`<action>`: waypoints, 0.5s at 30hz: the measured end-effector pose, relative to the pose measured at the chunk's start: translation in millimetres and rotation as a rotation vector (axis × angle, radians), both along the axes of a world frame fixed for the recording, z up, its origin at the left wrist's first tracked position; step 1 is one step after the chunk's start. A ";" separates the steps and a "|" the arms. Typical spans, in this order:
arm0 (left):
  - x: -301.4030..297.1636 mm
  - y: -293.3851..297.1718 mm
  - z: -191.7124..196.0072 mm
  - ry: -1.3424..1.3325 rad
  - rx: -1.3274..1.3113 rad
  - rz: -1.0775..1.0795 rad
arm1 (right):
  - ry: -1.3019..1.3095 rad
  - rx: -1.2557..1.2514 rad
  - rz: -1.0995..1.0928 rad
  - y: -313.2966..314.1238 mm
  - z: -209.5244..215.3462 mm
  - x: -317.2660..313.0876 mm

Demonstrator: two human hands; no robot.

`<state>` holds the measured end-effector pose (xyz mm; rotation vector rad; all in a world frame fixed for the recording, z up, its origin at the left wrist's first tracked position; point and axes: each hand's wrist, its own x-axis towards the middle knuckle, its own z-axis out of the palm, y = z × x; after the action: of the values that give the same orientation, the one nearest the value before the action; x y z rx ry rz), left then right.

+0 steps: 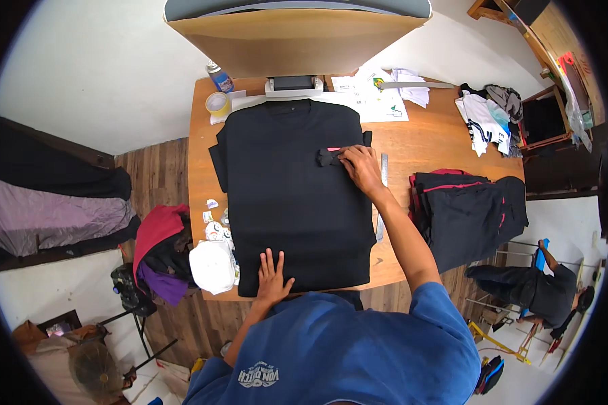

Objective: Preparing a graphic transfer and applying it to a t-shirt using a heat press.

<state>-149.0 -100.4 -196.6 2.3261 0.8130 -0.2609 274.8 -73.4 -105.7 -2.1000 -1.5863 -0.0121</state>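
A black T-shirt (290,196) lies flat in front of me, its collar at the far end. My right hand (362,167) is closed on a small bunched dark cloth (328,158) at the shirt's upper right chest. A thin pink strip (333,148) shows along the cloth's top edge. My left hand (271,278) rests on the lower left part of the shirt, fingers spread and holding nothing. What supports the shirt is hidden beneath it.
Beyond the shirt rises a large tan panel (297,40) in a grey casing. The wooden table (425,142) carries a steel ruler (383,169), tape roll (217,103), spray can (219,77), white bundle (213,266) and folded dark garments (456,216). A person (544,290) stands at far right.
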 end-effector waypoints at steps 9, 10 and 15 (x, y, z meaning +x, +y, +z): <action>6.0 4.2 -1.3 -0.027 0.002 -0.003 | 0.061 0.134 -0.099 4.1 21.0 1.7; 7.0 4.4 -0.3 -0.030 0.008 -0.003 | 0.099 0.156 -0.185 4.6 25.7 2.2; 6.2 4.6 -1.3 -0.031 0.010 0.005 | 0.256 0.164 -0.341 3.0 11.5 8.5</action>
<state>-142.8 -95.8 -197.8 2.3314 0.8063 -0.2184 283.3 -70.4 -94.3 -2.1194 -1.0347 0.0086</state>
